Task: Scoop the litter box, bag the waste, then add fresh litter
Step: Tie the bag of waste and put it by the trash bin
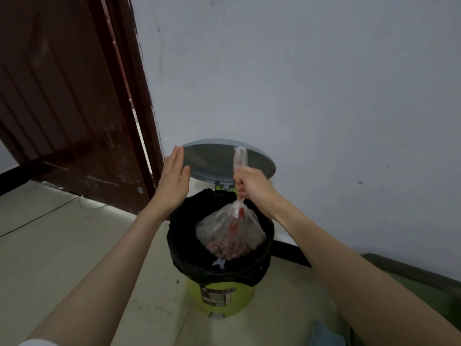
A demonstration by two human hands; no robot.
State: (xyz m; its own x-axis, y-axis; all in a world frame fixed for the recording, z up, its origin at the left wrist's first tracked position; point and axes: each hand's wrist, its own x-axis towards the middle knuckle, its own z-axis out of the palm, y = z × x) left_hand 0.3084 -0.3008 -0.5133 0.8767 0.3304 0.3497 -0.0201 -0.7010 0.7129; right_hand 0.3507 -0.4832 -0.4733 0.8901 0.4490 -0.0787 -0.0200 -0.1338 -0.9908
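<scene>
The right hand (249, 182) is clenched round the twisted neck of the clear waste bag (230, 236), whose loose tail sticks up above the fist while the full belly hangs straight down below it. The bag's long axis is therefore vertical, and its bottom sits just inside the mouth of the bin (219, 293), within the ring of the black liner (179, 236); whether it touches what lies underneath cannot be told. The left hand (174, 178) is flat and open, fingers straight, its fingertips against the left edge of the raised grey lid (212, 161), holding nothing. So the drop runs straight down from the right hand, which is the hand directly over the opening; the left stands up and to the side at the lid. The bin stands on the pale floor (62, 245) beside a white wall (324, 96) and a dark red door (62, 96).
</scene>
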